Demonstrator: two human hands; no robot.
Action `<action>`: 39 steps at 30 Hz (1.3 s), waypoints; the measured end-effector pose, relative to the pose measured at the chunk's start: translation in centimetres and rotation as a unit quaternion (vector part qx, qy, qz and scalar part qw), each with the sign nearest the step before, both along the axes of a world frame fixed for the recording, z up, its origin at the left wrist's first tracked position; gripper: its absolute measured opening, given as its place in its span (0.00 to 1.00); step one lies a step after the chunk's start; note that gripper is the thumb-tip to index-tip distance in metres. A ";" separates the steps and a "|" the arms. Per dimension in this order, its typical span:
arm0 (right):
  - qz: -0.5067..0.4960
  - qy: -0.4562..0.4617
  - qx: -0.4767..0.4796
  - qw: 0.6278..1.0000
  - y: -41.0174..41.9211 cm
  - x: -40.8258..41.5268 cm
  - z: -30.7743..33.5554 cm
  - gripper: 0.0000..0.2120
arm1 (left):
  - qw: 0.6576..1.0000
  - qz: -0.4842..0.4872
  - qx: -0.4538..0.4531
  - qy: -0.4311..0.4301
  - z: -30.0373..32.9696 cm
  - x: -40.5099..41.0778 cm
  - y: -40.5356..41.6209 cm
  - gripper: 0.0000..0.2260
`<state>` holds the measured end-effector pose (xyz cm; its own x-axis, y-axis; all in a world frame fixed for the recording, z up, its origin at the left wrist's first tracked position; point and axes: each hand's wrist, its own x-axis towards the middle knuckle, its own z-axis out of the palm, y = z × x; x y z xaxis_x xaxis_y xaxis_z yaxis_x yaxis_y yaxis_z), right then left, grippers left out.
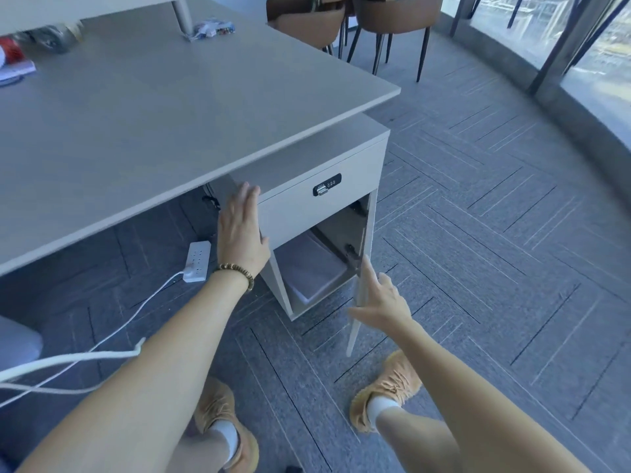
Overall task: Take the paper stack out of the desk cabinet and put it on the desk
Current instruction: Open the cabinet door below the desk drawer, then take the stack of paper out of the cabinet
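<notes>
The white desk cabinet stands under the desk corner, its lower door swung open toward me, edge-on. Inside the lower compartment lies a pale paper stack, flat on the floor of the cabinet. My left hand rests flat, fingers apart, against the cabinet's left front corner beside the drawer. My right hand touches the open door's edge with spread fingers; I cannot tell whether it grips the door. A combination lock sits on the drawer front above the opening.
A white power strip and its cables lie on the carpet left of the cabinet. Small items sit at the desk's far left and back. Brown chairs stand behind the desk. Glass windows curve along the right. My two feet in tan shoes are below.
</notes>
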<state>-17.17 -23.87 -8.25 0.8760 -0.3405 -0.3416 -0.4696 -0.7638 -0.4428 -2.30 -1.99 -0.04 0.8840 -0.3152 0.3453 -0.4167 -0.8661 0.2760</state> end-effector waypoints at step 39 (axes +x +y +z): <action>-0.023 -0.001 -0.061 0.998 -10.4 1.6 -2.5 0.29 | 0.941 0.050 -0.011 0.334 -14.6 -5.7 -8.5 0.34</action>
